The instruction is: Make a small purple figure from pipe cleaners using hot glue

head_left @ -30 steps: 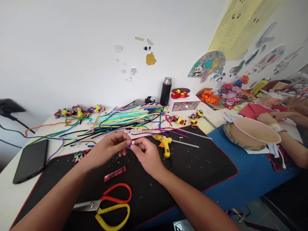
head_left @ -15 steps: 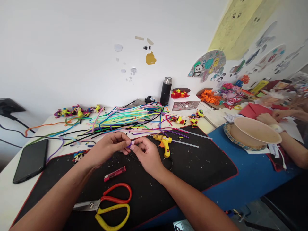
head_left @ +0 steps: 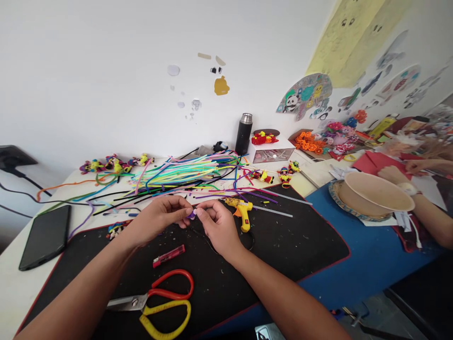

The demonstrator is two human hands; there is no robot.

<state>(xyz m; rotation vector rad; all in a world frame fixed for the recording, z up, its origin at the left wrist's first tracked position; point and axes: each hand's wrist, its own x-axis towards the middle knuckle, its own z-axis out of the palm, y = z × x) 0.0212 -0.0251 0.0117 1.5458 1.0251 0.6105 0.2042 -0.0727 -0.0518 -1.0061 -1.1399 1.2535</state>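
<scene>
Near the middle of the black mat, my left hand pinches a small purple and white piece. My right hand touches the piece's right side with thumb and forefinger closed; fingers partly hide it. Just right of my right hand lies a yellow glue gun with a clear stick. A pink lighter and scissors with red and yellow handles lie on the mat below my hands. Colourful pipe cleaners are piled behind them.
A phone lies at the left. Small figures and a black bottle stand along the wall. At the right are a beige bowl, red paper and another person's arm.
My right thumb and fingertips have shifted slightly up and closer together at the small piece. Less of the piece shows. At the right, the other person's hands have moved slightly.
</scene>
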